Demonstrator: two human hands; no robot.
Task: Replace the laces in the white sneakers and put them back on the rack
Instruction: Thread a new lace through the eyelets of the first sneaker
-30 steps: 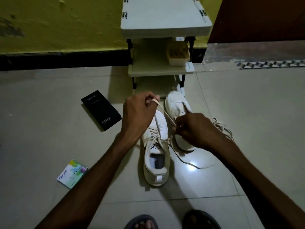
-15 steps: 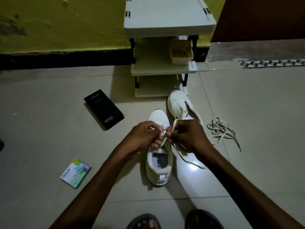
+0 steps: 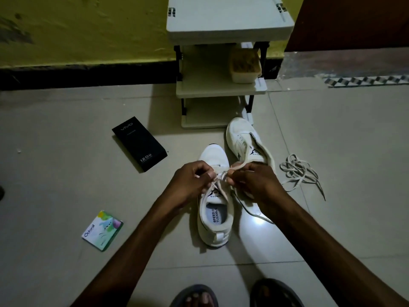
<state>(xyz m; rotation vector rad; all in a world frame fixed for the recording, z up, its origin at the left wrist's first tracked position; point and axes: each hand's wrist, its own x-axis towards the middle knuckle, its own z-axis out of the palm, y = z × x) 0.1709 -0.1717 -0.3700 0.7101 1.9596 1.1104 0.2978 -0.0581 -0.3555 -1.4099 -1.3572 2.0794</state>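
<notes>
Head view: your left hand (image 3: 190,185) and right hand (image 3: 254,182) have closed in from the wide pull 1 second ago. Each now pinches the flat cream lace (image 3: 235,167) over the near white low-top sneaker (image 3: 215,220), probably knotting it. The far white sneaker (image 3: 240,134) looks unlaced.

Near sneaker (image 3: 215,219), lace (image 3: 218,185) threaded; far sneaker (image 3: 241,134) laceless, by rack (image 3: 230,18).

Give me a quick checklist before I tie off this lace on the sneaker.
1. Both lace ends held: ok, left hand and right hand pinch the lace.
2. Near sneaker upright: ok.
3. Crossing snug: cannot tell, fingers hide it.
4. Far sneaker laced: not ok, no lace visible in it.
5. Loose lace clear of the hands: ok, lies right of far sneaker.
</notes>
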